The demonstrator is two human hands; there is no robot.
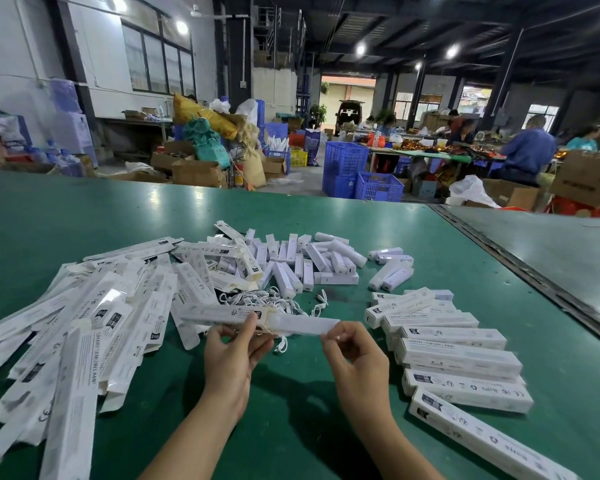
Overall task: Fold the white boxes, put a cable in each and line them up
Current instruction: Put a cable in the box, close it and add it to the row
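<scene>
Above the green table (291, 427) I hold a long white box (222, 315) level between both hands. My left hand (232, 355) grips it near the middle from below. My right hand (354, 355) pinches a white piece (305, 324) that sticks out of the box's right end. Behind it lies a tangle of white cables (274, 301). Flat unfolded boxes (84, 323) are heaped at the left. Folded boxes (454, 355) lie side by side in a row at the right.
A pile of small white units (305, 261) lies at the table's middle back. A dark seam (520, 265) divides this table from the one to the right. Blue crates (357, 174), cartons and seated people fill the hall beyond.
</scene>
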